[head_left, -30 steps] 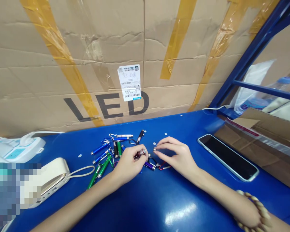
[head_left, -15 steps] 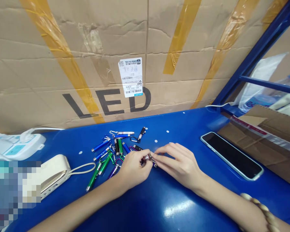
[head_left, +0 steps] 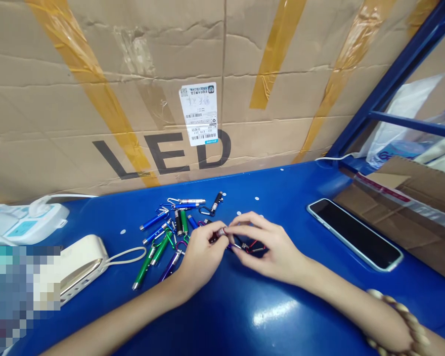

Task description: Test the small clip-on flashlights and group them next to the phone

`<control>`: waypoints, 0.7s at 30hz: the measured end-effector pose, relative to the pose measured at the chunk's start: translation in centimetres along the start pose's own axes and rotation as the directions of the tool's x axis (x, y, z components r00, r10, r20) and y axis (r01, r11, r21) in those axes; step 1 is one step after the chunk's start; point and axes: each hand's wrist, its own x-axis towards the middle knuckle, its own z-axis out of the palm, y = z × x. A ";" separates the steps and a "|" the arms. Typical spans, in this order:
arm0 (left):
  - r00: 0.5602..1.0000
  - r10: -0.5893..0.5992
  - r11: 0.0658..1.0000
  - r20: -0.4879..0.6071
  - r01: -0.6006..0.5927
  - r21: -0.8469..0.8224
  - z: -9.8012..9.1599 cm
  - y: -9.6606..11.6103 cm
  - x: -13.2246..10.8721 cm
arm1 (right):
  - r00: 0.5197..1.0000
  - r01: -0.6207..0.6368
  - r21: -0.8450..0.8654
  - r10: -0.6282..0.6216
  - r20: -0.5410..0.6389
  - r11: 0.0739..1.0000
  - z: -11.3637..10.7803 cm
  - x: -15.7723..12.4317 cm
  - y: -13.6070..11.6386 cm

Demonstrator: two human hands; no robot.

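Note:
My left hand (head_left: 202,257) pinches a small metal keychain light (head_left: 221,231) between thumb and fingers. My right hand (head_left: 269,244) has its fingertips on the same light, and its thumb lies near a purple pointer's end. A red carabiner clip (head_left: 256,247) shows beneath my right palm. Left of my hands lies a heap of keychain pen lights in green (head_left: 144,267), blue (head_left: 154,220), silver (head_left: 187,201) and black (head_left: 217,201). My hands hide part of the heap.
A black-screened phone (head_left: 355,235) lies on the blue table (head_left: 244,316) to the right. On the left are a cream pouch (head_left: 83,262) and a white power strip (head_left: 22,222). A cardboard carton printed LED (head_left: 163,153) stands behind the table.
My hands have drawn slightly apart, and my right fingers now arch over the light. The red carabiner clip has come into view under my right palm.

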 end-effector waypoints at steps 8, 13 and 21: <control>0.948 0.280 0.958 -0.153 -0.286 -0.017 -1.0 0.3 -0.2 | 0.989 -0.049 -0.274 0.085 0.120 0.960 -0.4 0.3 3.6; 0.898 0.438 0.894 -0.047 -0.440 -0.083 -1.2 1.0 -1.0 | 0.965 -0.036 -0.269 0.104 0.241 0.962 0.6 0.6 2.9; 0.876 0.481 0.863 0.033 -0.467 -0.195 -1.5 3.5 -3.3 | 0.960 -0.197 -0.211 0.232 0.159 0.958 0.5 0.3 3.3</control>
